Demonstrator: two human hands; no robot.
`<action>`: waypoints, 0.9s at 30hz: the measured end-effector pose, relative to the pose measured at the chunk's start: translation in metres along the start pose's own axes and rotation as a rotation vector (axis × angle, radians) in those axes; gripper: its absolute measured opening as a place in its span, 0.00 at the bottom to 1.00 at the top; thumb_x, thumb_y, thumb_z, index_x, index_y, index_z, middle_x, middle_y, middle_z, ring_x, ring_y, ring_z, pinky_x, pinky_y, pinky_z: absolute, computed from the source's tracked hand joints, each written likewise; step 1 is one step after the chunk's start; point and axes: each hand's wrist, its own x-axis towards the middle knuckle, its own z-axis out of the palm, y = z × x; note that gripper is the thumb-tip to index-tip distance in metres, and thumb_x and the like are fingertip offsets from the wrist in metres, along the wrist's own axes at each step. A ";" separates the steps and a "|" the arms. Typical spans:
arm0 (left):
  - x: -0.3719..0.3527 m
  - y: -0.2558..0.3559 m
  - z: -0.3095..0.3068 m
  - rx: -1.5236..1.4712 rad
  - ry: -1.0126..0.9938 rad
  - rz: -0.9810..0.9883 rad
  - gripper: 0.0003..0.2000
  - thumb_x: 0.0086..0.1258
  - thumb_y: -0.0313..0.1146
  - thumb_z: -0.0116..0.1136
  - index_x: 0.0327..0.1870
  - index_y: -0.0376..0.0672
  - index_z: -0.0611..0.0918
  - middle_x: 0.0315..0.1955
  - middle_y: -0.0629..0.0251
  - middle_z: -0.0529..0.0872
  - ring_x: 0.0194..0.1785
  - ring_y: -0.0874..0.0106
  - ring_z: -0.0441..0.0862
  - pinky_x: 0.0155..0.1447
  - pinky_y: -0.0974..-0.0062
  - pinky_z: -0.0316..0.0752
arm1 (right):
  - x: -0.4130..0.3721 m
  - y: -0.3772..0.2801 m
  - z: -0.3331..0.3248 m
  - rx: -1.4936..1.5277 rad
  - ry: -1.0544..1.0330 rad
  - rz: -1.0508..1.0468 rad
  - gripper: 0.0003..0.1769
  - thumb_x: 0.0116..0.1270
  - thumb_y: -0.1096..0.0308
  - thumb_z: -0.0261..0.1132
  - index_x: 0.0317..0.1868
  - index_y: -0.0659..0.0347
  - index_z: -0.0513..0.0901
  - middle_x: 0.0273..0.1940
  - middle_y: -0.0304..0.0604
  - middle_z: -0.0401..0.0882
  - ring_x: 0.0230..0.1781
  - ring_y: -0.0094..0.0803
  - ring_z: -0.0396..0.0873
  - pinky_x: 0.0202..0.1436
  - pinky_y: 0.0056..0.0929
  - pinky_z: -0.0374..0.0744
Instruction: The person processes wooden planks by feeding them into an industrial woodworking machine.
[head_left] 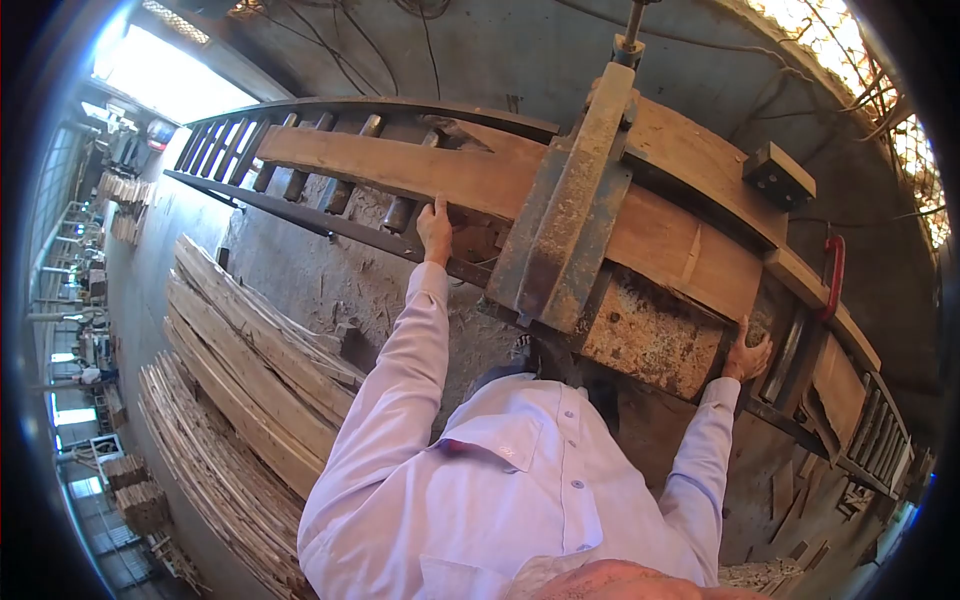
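A long wooden board (400, 165) lies on a roller conveyor (270, 210) and runs under the metal arm of a machine (570, 210). My left hand (435, 232) is closed on the near edge of this board, left of the machine, with the thumb on top. To the right of the machine, a board section (685, 250) rests beside a rusty, sawdust-covered plate (650, 335). My right hand (747, 355) touches the near right corner of that section, its fingers spread toward the right.
Stacked rough planks (250, 370) lie on the floor at left. A wooden fence (700, 150) with a block (778, 178) stands behind the board. A red clamp (833, 275) is at the right, near more rollers (880, 430). Cables hang along the wall.
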 end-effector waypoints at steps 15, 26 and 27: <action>-0.015 -0.011 0.005 0.845 0.041 0.471 0.33 0.74 0.60 0.56 0.46 0.27 0.81 0.44 0.33 0.86 0.52 0.37 0.82 0.57 0.46 0.76 | 0.013 0.043 0.021 1.052 -0.206 -0.065 0.31 0.78 0.46 0.60 0.67 0.64 0.79 0.67 0.54 0.79 0.63 0.46 0.80 0.67 0.44 0.77; -0.033 0.021 0.003 0.525 0.153 0.164 0.26 0.74 0.54 0.59 0.50 0.33 0.81 0.47 0.32 0.85 0.53 0.39 0.83 0.56 0.47 0.77 | -0.103 -0.081 0.032 1.655 -1.075 0.554 0.29 0.83 0.57 0.51 0.76 0.65 0.61 0.76 0.55 0.63 0.78 0.45 0.61 0.84 0.41 0.61; -0.028 0.004 0.002 0.788 0.159 0.409 0.20 0.74 0.47 0.58 0.51 0.36 0.81 0.39 0.40 0.84 0.46 0.43 0.83 0.50 0.47 0.77 | -0.107 -0.105 0.032 1.689 -1.110 0.687 0.29 0.84 0.58 0.49 0.77 0.65 0.61 0.77 0.55 0.60 0.78 0.47 0.61 0.82 0.46 0.63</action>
